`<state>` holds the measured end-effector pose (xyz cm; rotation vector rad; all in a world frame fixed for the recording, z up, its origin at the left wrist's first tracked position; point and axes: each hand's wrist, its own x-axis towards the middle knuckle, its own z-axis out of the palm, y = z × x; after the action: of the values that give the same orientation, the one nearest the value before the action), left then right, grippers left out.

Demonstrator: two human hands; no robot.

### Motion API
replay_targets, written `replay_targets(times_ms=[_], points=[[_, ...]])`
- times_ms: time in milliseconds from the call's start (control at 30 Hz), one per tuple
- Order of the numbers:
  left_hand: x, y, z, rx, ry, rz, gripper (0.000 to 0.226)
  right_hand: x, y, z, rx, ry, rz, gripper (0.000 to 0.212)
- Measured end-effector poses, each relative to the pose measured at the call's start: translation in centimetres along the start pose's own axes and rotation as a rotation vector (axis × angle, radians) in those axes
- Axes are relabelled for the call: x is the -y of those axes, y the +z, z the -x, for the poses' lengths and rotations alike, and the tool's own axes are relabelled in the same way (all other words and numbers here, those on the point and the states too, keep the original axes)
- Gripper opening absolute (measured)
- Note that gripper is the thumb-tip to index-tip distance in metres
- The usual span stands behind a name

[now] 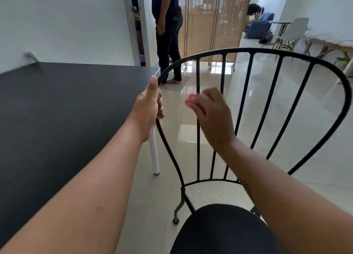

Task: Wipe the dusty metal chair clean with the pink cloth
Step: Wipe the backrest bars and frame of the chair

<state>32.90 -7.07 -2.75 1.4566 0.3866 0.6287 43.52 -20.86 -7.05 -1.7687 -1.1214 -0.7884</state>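
Observation:
A black metal chair (267, 105) with a curved backrest of thin vertical bars stands in front of me, its dark round seat (219, 231) at the bottom. My left hand (150, 108) grips the left side of the backrest frame, thumb pointing up. My right hand (212, 116) holds a bunched pink cloth (192, 101) against one of the left vertical bars. Most of the cloth is hidden behind the fingers.
A black table (66, 110) with a white leg (154, 154) stands to the left, close to the chair. A person in dark clothes (168, 34) stands beyond on the glossy tiled floor. Farther back are a wooden blind screen, a white chair (292, 32) and a blue sofa.

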Motion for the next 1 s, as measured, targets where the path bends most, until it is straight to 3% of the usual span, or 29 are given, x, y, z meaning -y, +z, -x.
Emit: replay_targets(times_ms=[233,400,500,600,733,833,933,1000], points=[[0.1,-0.2,0.0,0.036,0.02,-0.008,0.05,-2.1,1.5,14.3,0.336,0.127,0.08,0.01],[0.2,-0.1,0.0,0.03,0.022,0.004,0.048,-2.8,3.5,18.4,0.409,0.68,-0.119,0.01],[0.2,-0.1,0.0,0.028,0.021,-0.013,0.048,-3.3,3.7,19.4,0.487,0.695,-0.08,0.013],[-0.1,0.1,0.3,0.008,0.012,-0.024,0.049,-3.9,3.6,20.1,0.594,0.573,0.041,0.008],[-0.8,0.5,0.7,-0.029,-0.051,-0.06,0.049,-3.5,2.3,18.4,0.702,0.535,-0.007,0.006],[-1.5,1.0,1.3,-0.135,-0.09,-0.15,0.047,-1.7,-0.1,16.6,0.631,0.765,-0.223,0.007],[-0.3,1.7,3.2,-0.349,-0.032,-0.326,0.032,0.4,-2.8,16.9,0.562,0.939,-0.483,0.006],[2.2,1.1,5.4,-0.485,0.018,-0.334,0.022,1.3,-4.0,17.9,0.552,1.015,-0.522,0.01]])
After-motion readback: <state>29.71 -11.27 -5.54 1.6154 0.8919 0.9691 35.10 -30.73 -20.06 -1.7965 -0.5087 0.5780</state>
